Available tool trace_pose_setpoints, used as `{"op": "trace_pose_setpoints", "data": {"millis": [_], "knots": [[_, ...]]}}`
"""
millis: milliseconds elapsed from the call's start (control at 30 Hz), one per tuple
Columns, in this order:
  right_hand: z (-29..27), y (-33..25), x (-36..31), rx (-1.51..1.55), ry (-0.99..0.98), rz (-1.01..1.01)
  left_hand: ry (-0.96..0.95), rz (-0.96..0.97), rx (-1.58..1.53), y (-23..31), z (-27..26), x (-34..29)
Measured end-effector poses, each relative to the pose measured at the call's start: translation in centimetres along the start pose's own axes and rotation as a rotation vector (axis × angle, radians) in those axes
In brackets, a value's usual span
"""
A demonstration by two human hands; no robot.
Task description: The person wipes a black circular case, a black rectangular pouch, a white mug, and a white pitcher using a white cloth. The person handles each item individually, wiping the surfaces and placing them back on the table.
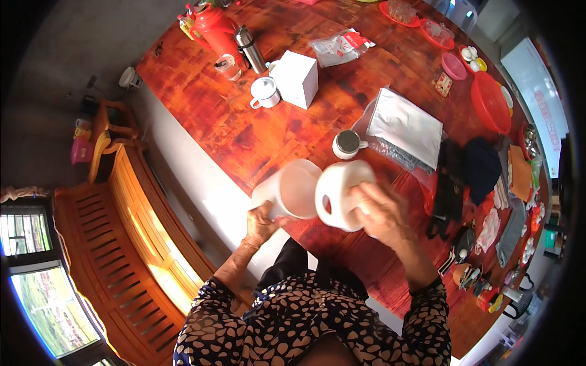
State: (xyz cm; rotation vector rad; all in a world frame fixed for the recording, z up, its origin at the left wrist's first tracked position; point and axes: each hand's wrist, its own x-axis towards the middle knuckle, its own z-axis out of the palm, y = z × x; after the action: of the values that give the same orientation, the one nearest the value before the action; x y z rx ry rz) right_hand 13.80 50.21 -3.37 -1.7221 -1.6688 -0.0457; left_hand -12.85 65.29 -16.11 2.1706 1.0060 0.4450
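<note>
My left hand (pixel 262 226) grips the lower side of a pale, translucent plastic container (pixel 296 190), which is tilted so its wide open mouth faces right. Held in my right hand (pixel 381 210) is a rounded white plastic piece, perhaps a lid (pixel 328 190), with an oval hole in its side; motion blurs these fingers. The two pieces are close together above the table's near edge, and I cannot tell whether they touch. Just beyond them stands a small white cup with a dark top (pixel 348 144).
A white box (pixel 296 79) and a white mug (pixel 265 92) stand farther back, near a steel flask (pixel 250 50) and a red jug (pixel 215 30). To the right lie a silvery packet (pixel 406 125) and folded cloths (pixel 482 165). A wooden bench (pixel 122 238) is at left.
</note>
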Motion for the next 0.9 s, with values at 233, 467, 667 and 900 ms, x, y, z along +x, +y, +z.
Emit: {"op": "trace_pose_setpoints", "data": {"millis": [233,467,667,900], "knots": [[6.1,7.3,-15.8,-0.371,-0.374,0.599,0.121,-0.285,-0.484,2.7,-1.3,-0.8],[15.2,7.2,-24.4,-0.476,-0.462,0.845,0.153,-0.456,-0.851,6.1,0.0,-2.8],[13.0,5.5,-22.7,-0.24,-0.202,0.961,0.263,-0.501,-1.064,7.2,0.4,-2.9],[7.4,-2.4,-4.6,0.356,0.58,0.691,0.198,-0.572,-1.327,10.5,-1.4,-3.0]]}}
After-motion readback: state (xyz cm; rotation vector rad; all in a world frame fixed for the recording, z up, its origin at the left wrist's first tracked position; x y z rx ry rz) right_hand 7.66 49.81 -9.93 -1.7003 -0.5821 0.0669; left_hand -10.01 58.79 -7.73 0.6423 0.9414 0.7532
